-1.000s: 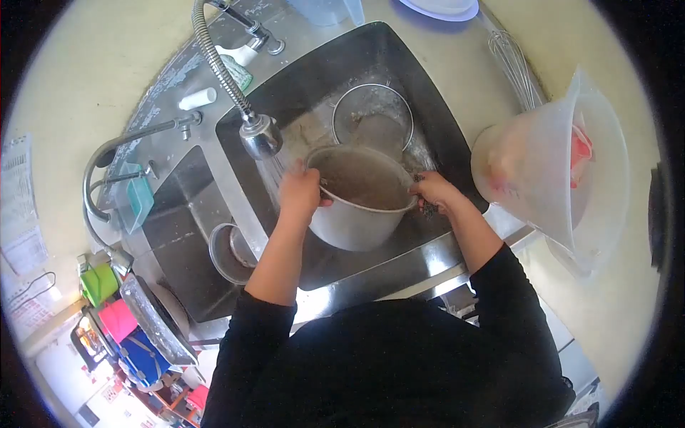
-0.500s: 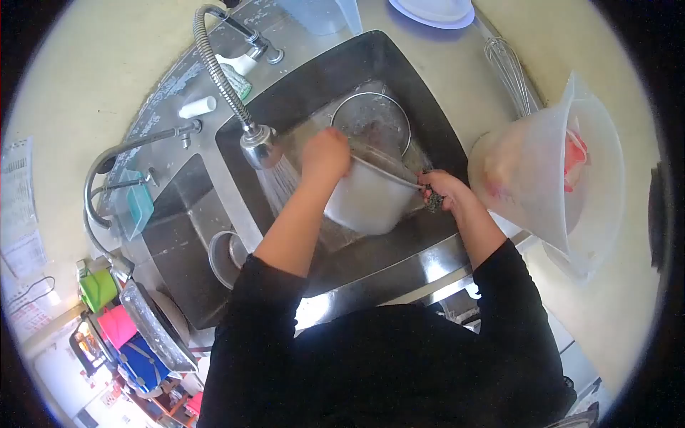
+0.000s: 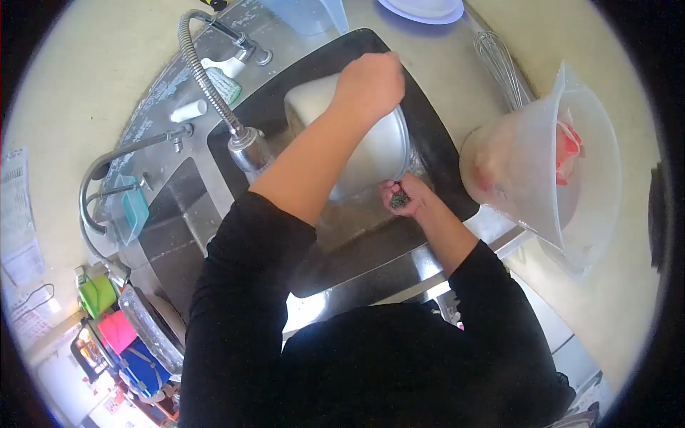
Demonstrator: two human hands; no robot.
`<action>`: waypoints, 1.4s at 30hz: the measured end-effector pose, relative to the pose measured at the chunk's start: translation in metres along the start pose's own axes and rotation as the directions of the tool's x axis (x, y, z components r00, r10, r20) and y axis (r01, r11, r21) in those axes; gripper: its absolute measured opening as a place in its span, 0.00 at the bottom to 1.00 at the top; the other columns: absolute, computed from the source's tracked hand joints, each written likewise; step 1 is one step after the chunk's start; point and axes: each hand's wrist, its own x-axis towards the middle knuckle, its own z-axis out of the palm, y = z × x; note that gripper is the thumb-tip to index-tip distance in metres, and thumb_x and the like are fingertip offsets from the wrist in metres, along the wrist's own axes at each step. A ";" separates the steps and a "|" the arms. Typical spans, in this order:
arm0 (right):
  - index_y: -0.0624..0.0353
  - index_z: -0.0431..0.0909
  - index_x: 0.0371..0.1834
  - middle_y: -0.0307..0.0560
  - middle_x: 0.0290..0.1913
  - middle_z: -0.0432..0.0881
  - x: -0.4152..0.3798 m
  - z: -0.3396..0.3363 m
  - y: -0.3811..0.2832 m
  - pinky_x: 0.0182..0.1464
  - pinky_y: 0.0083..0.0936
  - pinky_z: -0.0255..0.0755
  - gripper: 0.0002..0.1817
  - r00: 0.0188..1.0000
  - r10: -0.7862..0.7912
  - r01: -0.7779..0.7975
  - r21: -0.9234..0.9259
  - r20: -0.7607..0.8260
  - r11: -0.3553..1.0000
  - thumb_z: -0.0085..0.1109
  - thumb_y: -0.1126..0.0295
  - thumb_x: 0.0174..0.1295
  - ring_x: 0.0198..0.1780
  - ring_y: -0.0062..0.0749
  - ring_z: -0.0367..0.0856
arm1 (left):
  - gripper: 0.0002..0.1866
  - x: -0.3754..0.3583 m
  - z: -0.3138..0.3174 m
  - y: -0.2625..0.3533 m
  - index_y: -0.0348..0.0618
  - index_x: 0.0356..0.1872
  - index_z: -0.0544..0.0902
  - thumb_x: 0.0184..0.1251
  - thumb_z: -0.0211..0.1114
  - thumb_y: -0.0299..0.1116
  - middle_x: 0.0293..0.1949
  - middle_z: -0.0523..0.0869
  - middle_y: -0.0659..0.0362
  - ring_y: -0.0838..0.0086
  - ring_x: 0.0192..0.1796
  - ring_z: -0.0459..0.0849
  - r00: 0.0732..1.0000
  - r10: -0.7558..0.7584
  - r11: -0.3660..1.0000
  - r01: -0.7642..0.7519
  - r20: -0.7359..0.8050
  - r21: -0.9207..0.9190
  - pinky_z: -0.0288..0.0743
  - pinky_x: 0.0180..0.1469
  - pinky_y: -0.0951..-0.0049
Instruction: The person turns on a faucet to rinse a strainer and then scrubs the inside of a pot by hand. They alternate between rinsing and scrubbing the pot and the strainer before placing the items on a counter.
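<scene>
A metal pot (image 3: 374,153) lies tilted on its side in the large sink basin (image 3: 435,135), its rim facing right. My left hand (image 3: 371,82) is closed on the far part of that rim, fingers partly hidden from view. At the near end of the rim is my right hand (image 3: 417,191), with a metal scouring pad (image 3: 399,200) held in its curled fingers. The same hand touches or nearly touches the rim. Left of the pot hangs the spray head (image 3: 248,148) of the tap, partly behind my left forearm. Whether water runs from it is hidden.
A translucent jug (image 3: 535,167) with something red inside lies on the right counter beside a whisk (image 3: 499,68). Behind the basin stand a clear pitcher (image 3: 307,16) and plates (image 3: 424,8). To the left are a second basin (image 3: 175,221), a brush (image 3: 225,78) and a white bottle (image 3: 189,110).
The pot has turned and tipped over, covering the round strainer in the basin. My left hand moved away from me and right along the rim; my right hand moved slightly left with the scouring pad.
</scene>
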 end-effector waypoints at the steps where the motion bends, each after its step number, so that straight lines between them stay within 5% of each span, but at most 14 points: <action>1: 0.52 0.69 0.23 0.30 0.18 0.67 0.000 0.003 0.001 0.20 0.16 0.65 0.09 0.999 -0.010 0.009 0.017 0.052 1.000 0.52 0.68 0.61 0.16 0.13 0.65 | 0.11 0.001 -0.005 0.005 0.35 0.38 0.83 0.58 0.58 0.31 0.29 0.85 0.47 0.57 0.34 0.85 1.000 0.018 0.979 -0.019 -0.007 -0.201 0.79 0.41 0.61; 3: 0.52 0.69 0.24 0.30 0.18 0.67 -0.001 0.009 0.004 0.22 0.15 0.66 0.08 0.990 -0.036 0.020 0.117 0.135 0.993 0.54 0.68 0.60 0.17 0.13 0.65 | 0.11 0.001 -0.017 0.015 0.35 0.39 0.82 0.59 0.58 0.31 0.24 0.84 0.51 0.64 0.29 0.84 0.998 0.046 0.818 -0.056 -0.032 -0.572 0.78 0.37 0.64; 7: 0.53 0.70 0.25 0.31 0.19 0.68 0.008 0.008 0.010 0.24 0.12 0.67 0.07 0.932 -0.034 -0.071 0.274 0.361 0.959 0.55 0.69 0.59 0.17 0.11 0.66 | 0.10 -0.014 -0.069 0.047 0.39 0.46 0.79 0.66 0.56 0.28 0.18 0.75 0.63 0.80 0.19 0.74 0.987 -0.030 0.604 -0.110 -0.161 -0.789 0.69 0.22 0.77; 9: 0.54 0.69 0.26 0.31 0.20 0.68 0.003 0.022 0.015 0.25 0.12 0.67 0.07 0.971 -0.099 0.055 0.197 0.218 0.979 0.55 0.69 0.60 0.18 0.11 0.66 | 0.09 -0.036 -0.109 0.062 0.48 0.49 0.77 0.70 0.55 0.28 0.19 0.71 0.71 0.89 0.17 0.68 0.980 -0.133 0.468 -0.069 -0.147 -0.881 0.60 0.17 0.85; 11: 0.54 0.69 0.27 0.31 0.20 0.68 0.000 0.030 0.019 0.26 0.12 0.67 0.07 0.956 -0.092 0.029 0.225 0.277 0.974 0.55 0.68 0.60 0.18 0.10 0.66 | 0.12 -0.053 -0.135 0.062 0.39 0.49 0.77 0.67 0.51 0.21 0.17 0.72 0.67 0.87 0.12 0.65 0.935 -0.227 0.446 -0.150 -0.274 -0.882 0.59 0.13 0.84; 16: 0.54 0.68 0.29 0.31 0.21 0.66 -0.007 0.033 0.024 0.26 0.12 0.68 0.07 0.850 -0.032 -0.153 0.305 0.525 0.940 0.53 0.68 0.62 0.18 0.11 0.66 | 0.11 -0.125 -0.163 0.037 0.37 0.49 0.77 0.67 0.54 0.24 0.16 0.72 0.64 0.84 0.16 0.71 0.839 -0.309 0.507 -0.253 -0.448 -0.824 0.64 0.16 0.80; 22: 0.54 0.68 0.29 0.32 0.19 0.64 -0.054 0.025 0.029 0.23 0.14 0.66 0.08 0.923 -0.259 0.228 0.139 0.283 0.964 0.52 0.68 0.64 0.18 0.13 0.64 | 0.13 -0.224 -0.159 0.003 0.38 0.53 0.74 0.69 0.53 0.23 0.18 0.74 0.64 0.84 0.14 0.69 0.770 -0.497 0.524 -0.101 -0.400 -0.846 0.64 0.14 0.82; 26: 0.56 0.72 0.30 0.35 0.17 0.68 -0.104 0.025 0.041 0.23 0.22 0.68 0.09 0.900 -0.408 0.424 -0.090 0.153 0.901 0.54 0.64 0.65 0.20 0.22 0.68 | 0.21 -0.290 -0.139 -0.007 0.41 0.63 0.67 0.71 0.52 0.31 0.40 0.79 0.56 0.73 0.39 0.79 0.852 -0.481 0.464 0.048 -0.206 -0.884 0.76 0.39 0.73; 28: 0.58 0.68 0.64 0.43 0.38 0.81 -0.130 0.045 0.061 0.24 0.21 0.70 0.25 0.774 -0.623 0.608 -0.414 0.116 0.678 0.56 0.67 0.63 0.24 0.21 0.75 | 0.27 -0.312 -0.132 0.009 0.44 0.69 0.61 0.72 0.52 0.39 0.57 0.75 0.51 0.65 0.57 0.76 0.855 -0.506 0.380 0.102 -0.114 -0.919 0.73 0.57 0.62; 29: 0.58 0.62 0.68 0.43 0.43 0.80 -0.136 0.047 0.066 0.25 0.20 0.70 0.29 0.746 -0.640 0.623 -0.532 0.184 0.573 0.55 0.69 0.63 0.27 0.19 0.76 | 0.39 -0.327 -0.135 0.008 0.48 0.74 0.51 0.69 0.50 0.58 0.71 0.59 0.51 0.58 0.71 0.60 0.892 -0.452 0.352 0.182 0.004 -0.918 0.57 0.68 0.53; 33: 0.60 0.57 0.72 0.47 0.58 0.75 -0.157 0.082 0.107 0.28 0.17 0.72 0.33 0.743 -0.581 0.559 -0.787 0.334 0.262 0.54 0.73 0.62 0.32 0.18 0.78 | 0.51 -0.387 -0.102 -0.009 0.47 0.73 0.51 0.58 0.42 0.76 0.70 0.60 0.52 0.60 0.71 0.61 0.900 -0.436 0.297 0.127 -0.016 -0.946 0.57 0.69 0.54; 35: 0.59 0.57 0.72 0.47 0.61 0.73 -0.155 0.098 0.125 0.28 0.16 0.72 0.33 0.683 -0.571 0.559 -0.829 0.456 0.007 0.53 0.74 0.62 0.33 0.18 0.77 | 0.48 -0.427 -0.098 -0.017 0.47 0.73 0.52 0.62 0.44 0.73 0.69 0.63 0.53 0.63 0.70 0.62 0.857 -0.505 0.121 0.183 0.099 -0.976 0.58 0.68 0.57; 39: 0.57 0.59 0.71 0.46 0.63 0.72 -0.145 0.130 0.164 0.29 0.15 0.73 0.31 0.777 -0.466 0.469 -0.883 0.423 -0.017 0.52 0.75 0.63 0.38 0.18 0.78 | 0.36 -0.489 -0.073 -0.030 0.44 0.72 0.54 0.72 0.47 0.57 0.65 0.68 0.54 0.68 0.66 0.66 0.668 -0.722 -0.057 0.207 0.184 -0.977 0.60 0.66 0.65; 42: 0.55 0.61 0.71 0.46 0.61 0.74 -0.114 0.137 0.170 0.31 0.18 0.74 0.30 0.722 -0.434 0.490 -0.841 0.539 -0.229 0.54 0.73 0.63 0.42 0.20 0.78 | 0.28 -0.503 -0.086 -0.027 0.40 0.70 0.57 0.75 0.46 0.42 0.62 0.70 0.53 0.69 0.63 0.68 0.603 -0.790 0.154 0.370 0.111 -0.916 0.61 0.63 0.68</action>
